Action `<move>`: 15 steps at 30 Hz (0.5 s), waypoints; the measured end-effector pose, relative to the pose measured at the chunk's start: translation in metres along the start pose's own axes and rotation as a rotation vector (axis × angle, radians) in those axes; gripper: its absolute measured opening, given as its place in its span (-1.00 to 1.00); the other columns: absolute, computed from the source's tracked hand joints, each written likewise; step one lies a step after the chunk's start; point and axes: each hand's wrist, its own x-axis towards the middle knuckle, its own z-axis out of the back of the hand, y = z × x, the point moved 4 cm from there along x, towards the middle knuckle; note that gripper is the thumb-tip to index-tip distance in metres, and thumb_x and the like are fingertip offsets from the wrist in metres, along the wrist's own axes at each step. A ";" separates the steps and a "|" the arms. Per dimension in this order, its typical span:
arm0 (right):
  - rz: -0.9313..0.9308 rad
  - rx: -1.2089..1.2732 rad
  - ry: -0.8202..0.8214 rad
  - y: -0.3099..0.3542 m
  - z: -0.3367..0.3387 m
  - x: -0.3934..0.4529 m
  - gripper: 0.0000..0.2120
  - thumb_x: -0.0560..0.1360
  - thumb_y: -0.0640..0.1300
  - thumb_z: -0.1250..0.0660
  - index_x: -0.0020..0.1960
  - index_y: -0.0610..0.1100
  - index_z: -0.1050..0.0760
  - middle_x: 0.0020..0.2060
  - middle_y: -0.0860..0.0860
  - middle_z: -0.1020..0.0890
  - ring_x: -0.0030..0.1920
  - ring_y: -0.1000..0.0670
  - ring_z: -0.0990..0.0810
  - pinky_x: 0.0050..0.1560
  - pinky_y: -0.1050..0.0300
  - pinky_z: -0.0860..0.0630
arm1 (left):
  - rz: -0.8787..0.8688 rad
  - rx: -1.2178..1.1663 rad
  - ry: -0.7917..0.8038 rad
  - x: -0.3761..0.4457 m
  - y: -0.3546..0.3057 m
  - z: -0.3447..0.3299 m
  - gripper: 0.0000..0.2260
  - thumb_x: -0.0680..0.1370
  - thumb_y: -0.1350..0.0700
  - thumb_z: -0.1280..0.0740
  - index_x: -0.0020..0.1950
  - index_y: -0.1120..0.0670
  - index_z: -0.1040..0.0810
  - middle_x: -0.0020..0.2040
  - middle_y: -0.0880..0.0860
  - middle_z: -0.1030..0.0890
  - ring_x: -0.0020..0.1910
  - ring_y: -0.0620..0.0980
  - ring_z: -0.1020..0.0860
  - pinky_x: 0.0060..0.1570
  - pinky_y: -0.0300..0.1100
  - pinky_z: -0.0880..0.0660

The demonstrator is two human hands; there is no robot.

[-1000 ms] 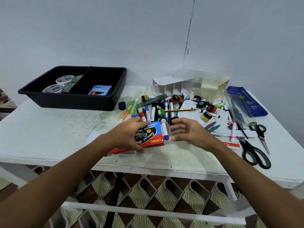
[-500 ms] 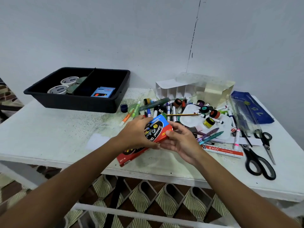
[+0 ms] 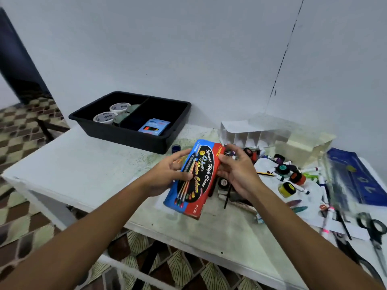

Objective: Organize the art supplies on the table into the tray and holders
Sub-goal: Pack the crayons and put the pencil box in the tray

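Note:
A red and blue box of water colour pencils is lifted above the white table, its printed face up. My left hand grips its left edge, thumb over the front. My right hand holds its right edge with curled fingers. The black two-compartment tray stands at the back left; it holds rolls of tape on the left and a small blue box on the right. A white divided holder sits behind the clutter.
Paint pots, markers, a pencil and crayons lie scattered right of my hands. Black scissors and a blue pouch lie at the far right. A cream box stands by the holder.
The box has come up off the table and turned lengthwise, face up, held by both hands. My head has swung left, so the tray sits nearer the middle of view.

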 end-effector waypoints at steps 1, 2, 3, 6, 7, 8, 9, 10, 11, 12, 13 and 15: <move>0.020 -0.010 0.017 0.001 -0.006 0.002 -0.57 0.53 -0.35 -0.31 0.34 -0.10 -0.33 -0.15 -0.07 -0.67 -0.26 -0.05 -0.65 -0.27 0.06 -0.59 | -0.028 -0.026 -0.032 0.002 -0.003 0.005 -0.29 0.39 0.31 -0.44 0.47 -0.06 -0.29 0.15 0.24 -0.62 0.08 0.23 -0.62 0.01 0.15 -0.60; 0.028 -0.044 0.047 0.002 -0.011 0.000 -0.53 0.52 -0.35 -0.33 0.35 -0.07 -0.32 -0.13 -0.07 -0.69 -0.19 -0.08 -0.68 -0.19 0.00 -0.61 | -0.053 -0.043 -0.066 0.004 -0.007 0.009 -0.29 0.39 0.30 -0.44 0.48 -0.04 -0.29 0.14 0.24 -0.62 0.09 0.23 -0.62 0.02 0.15 -0.60; 0.030 -0.091 0.098 0.002 -0.022 0.001 -0.50 0.51 -0.35 -0.34 0.37 -0.04 -0.31 -0.12 -0.08 -0.70 -0.15 -0.10 -0.69 -0.15 -0.04 -0.63 | -0.080 -0.054 -0.103 0.006 -0.012 0.018 -0.28 0.38 0.29 -0.45 0.48 -0.04 -0.29 0.14 0.24 -0.63 0.09 0.22 -0.62 0.02 0.16 -0.59; 0.013 -0.179 0.224 0.002 -0.057 0.012 -0.39 0.48 -0.36 -0.38 0.41 0.03 -0.29 -0.12 -0.12 -0.71 -0.15 -0.10 -0.70 -0.25 0.01 -0.63 | -0.146 -0.060 -0.170 0.018 -0.027 0.047 -0.25 0.34 0.26 -0.47 0.48 -0.01 -0.29 0.12 0.23 -0.63 0.08 0.22 -0.63 0.03 0.18 -0.58; 0.004 -0.184 0.235 0.004 -0.066 0.018 -0.35 0.45 -0.37 -0.40 0.43 0.03 -0.27 -0.10 -0.14 -0.71 -0.13 -0.13 -0.70 -0.24 -0.03 -0.64 | -0.154 -0.057 -0.180 0.022 -0.031 0.057 -0.24 0.33 0.25 -0.48 0.48 0.00 -0.29 0.12 0.24 -0.63 0.07 0.21 -0.63 0.03 0.18 -0.58; 0.003 -0.187 0.236 0.005 -0.077 0.028 -0.31 0.43 -0.38 -0.42 0.44 0.02 -0.26 -0.07 -0.18 -0.70 -0.10 -0.16 -0.70 -0.18 -0.10 -0.65 | -0.160 -0.060 -0.183 0.026 -0.037 0.069 -0.24 0.32 0.24 -0.48 0.47 0.00 -0.30 0.12 0.24 -0.63 0.06 0.20 -0.64 0.02 0.16 -0.59; 0.006 -0.190 0.229 0.006 -0.087 0.037 -0.28 0.41 -0.39 -0.43 0.46 0.01 -0.26 -0.04 -0.21 -0.69 -0.07 -0.20 -0.69 -0.11 -0.16 -0.64 | -0.161 -0.064 -0.187 0.030 -0.041 0.081 -0.25 0.31 0.24 -0.48 0.46 0.01 -0.31 0.12 0.25 -0.63 0.03 0.19 -0.65 0.00 0.13 -0.60; 0.013 -0.190 0.216 0.007 -0.098 0.049 -0.27 0.40 -0.39 -0.44 0.46 0.00 -0.27 -0.03 -0.24 -0.68 -0.05 -0.22 -0.68 -0.05 -0.20 -0.63 | -0.159 -0.066 -0.187 0.035 -0.047 0.096 -0.26 0.30 0.24 -0.48 0.45 0.01 -0.32 0.12 0.25 -0.63 0.01 0.17 -0.65 -0.01 0.11 -0.61; 0.016 -0.184 0.203 0.007 -0.108 0.060 -0.27 0.39 -0.40 -0.44 0.45 -0.01 -0.28 -0.02 -0.25 -0.68 -0.04 -0.23 -0.68 -0.01 -0.24 -0.61 | -0.154 -0.061 -0.182 0.040 -0.052 0.109 -0.26 0.30 0.24 -0.48 0.45 0.01 -0.32 0.12 0.24 -0.63 0.00 0.16 -0.65 0.00 0.10 -0.61; 0.009 -0.177 0.194 0.007 -0.117 0.069 -0.27 0.39 -0.40 -0.44 0.44 -0.01 -0.28 -0.02 -0.24 -0.68 -0.04 -0.23 -0.68 0.01 -0.26 -0.59 | -0.146 -0.057 -0.182 0.045 -0.058 0.121 -0.28 0.31 0.25 -0.48 0.44 0.01 -0.32 0.11 0.22 -0.64 -0.01 0.14 -0.65 0.00 0.10 -0.60; 0.003 -0.161 0.187 0.007 -0.129 0.081 -0.27 0.38 -0.40 -0.45 0.45 -0.02 -0.28 -0.02 -0.24 -0.68 -0.04 -0.23 -0.68 0.01 -0.26 -0.59 | -0.139 -0.044 -0.174 0.051 -0.065 0.137 -0.31 0.34 0.27 -0.47 0.42 0.01 -0.33 0.09 0.20 -0.65 -0.02 0.13 -0.66 -0.03 0.09 -0.61; -0.016 -0.127 0.168 0.004 -0.152 0.105 -0.25 0.38 -0.40 -0.45 0.46 -0.03 -0.26 -0.01 -0.22 -0.68 -0.04 -0.21 -0.69 -0.06 -0.20 -0.63 | -0.124 -0.021 -0.153 0.065 -0.077 0.166 -0.35 0.37 0.30 -0.46 0.39 -0.01 -0.34 0.04 0.17 -0.67 -0.06 0.12 -0.67 -0.14 0.04 -0.64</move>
